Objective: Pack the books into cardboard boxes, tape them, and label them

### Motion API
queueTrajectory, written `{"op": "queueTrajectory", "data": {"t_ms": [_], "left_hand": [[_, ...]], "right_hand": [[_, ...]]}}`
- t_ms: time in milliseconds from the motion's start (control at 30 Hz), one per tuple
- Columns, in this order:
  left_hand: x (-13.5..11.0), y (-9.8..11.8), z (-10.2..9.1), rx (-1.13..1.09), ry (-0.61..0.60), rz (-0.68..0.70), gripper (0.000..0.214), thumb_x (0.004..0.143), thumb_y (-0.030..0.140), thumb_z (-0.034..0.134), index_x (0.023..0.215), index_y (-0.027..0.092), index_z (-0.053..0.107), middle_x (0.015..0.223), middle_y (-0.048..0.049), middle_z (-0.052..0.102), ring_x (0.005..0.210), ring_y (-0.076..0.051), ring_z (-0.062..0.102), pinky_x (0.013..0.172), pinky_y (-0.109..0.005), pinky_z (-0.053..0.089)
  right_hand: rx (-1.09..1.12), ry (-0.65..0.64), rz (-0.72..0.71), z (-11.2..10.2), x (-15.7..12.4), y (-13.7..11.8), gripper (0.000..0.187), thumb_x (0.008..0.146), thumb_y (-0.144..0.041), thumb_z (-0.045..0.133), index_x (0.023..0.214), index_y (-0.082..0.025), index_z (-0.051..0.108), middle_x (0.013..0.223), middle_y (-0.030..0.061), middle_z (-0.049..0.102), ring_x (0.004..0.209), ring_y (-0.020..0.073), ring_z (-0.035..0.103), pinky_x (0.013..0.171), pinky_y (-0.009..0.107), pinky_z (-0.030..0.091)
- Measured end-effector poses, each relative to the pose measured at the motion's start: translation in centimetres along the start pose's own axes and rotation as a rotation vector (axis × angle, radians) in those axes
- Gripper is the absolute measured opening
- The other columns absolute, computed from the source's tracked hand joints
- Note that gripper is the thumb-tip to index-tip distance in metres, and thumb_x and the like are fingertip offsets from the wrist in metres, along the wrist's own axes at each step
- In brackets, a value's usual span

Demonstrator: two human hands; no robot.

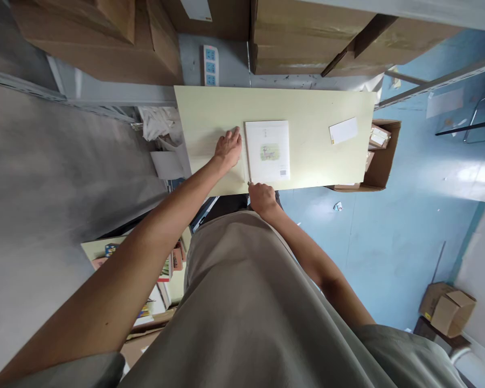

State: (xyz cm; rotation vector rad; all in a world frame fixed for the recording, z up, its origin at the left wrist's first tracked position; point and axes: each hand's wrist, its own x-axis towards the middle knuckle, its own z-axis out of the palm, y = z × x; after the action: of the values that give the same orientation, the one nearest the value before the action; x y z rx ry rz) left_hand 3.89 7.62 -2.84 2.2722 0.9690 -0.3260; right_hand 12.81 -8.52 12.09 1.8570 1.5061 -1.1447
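Grey shirt point(242, 291) fills the foreground. Left hand point(228, 145): fingers rest released on table point(311, 153), 1 book point(270, 153) just right. Right hand point(262, 197): fingers clench small object point(249, 184), identity unclear.

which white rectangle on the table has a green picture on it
The larger rectangle, beside the left hand; the smaller card shows no such picture.
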Motion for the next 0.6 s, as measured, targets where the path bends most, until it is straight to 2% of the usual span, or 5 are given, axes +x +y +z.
{"op": "queueTrajectory", "data": {"t_ms": [133,300,433,533,600], "left_hand": [[-0.7,1.1,-0.8,0.013,0.008,0.000,0.096,0.105,0.048,0.065,0.183,0.004,0.031,0.190,-0.0323,0.028,0.168,-0.051,0.042,0.133,-0.068,0.045],[-4.1,4.0,-1.3,0.065,0.012,-0.106,0.089,0.102,0.026,0.055,0.182,-0.004,0.029,0.192,-0.0357,0.013,0.172,-0.048,0.043,0.132,-0.063,0.051],[-7.2,7.0,-0.6,0.075,-0.010,-0.081,0.087,0.094,0.015,0.051,0.176,-0.010,0.037,0.187,-0.0374,0.029,0.179,-0.046,0.028,0.145,-0.063,0.032],[-7.8,9.9,-1.2,0.075,0.065,-0.011,0.084,0.096,0.018,0.053,0.177,-0.003,0.043,0.184,-0.0338,0.040,0.178,-0.046,0.033,0.145,-0.063,0.034],[-7.1,12.2,-2.7,0.070,0.150,0.052,0.080,0.100,0.021,0.053,0.177,0.002,0.045,0.182,-0.0306,0.047,0.177,-0.043,0.037,0.146,-0.060,0.036]], "right_hand": [[0.037,0.071,0.080,-0.2,-2.6,3.3,0.054,0.115,-0.013,0.050,0.168,-0.020,0.058,0.140,0.0222,0.081,0.127,0.0291,0.082,0.100,0.035,0.063],[0.154,0.185,0.169,-1.7,-5.4,7.9,0.068,0.112,-0.018,0.052,0.179,-0.027,0.045,0.141,0.0162,0.081,0.124,0.0317,0.082,0.098,0.037,0.061],[0.273,0.339,0.173,-3.8,-6.6,11.4,0.070,0.110,-0.023,0.056,0.180,-0.027,0.046,0.143,0.0139,0.081,0.125,0.0329,0.081,0.099,0.038,0.062],[0.346,0.456,0.138,-6.4,-7.1,13.9,0.069,0.112,-0.030,0.059,0.180,-0.026,0.047,0.151,0.0139,0.079,0.130,0.0335,0.080,0.103,0.038,0.062],[0.381,0.544,0.099,-8.5,-7.2,15.7,0.071,0.112,-0.033,0.062,0.180,-0.024,0.044,0.153,0.0152,0.078,0.132,0.0346,0.079,0.105,0.040,0.062]]}}
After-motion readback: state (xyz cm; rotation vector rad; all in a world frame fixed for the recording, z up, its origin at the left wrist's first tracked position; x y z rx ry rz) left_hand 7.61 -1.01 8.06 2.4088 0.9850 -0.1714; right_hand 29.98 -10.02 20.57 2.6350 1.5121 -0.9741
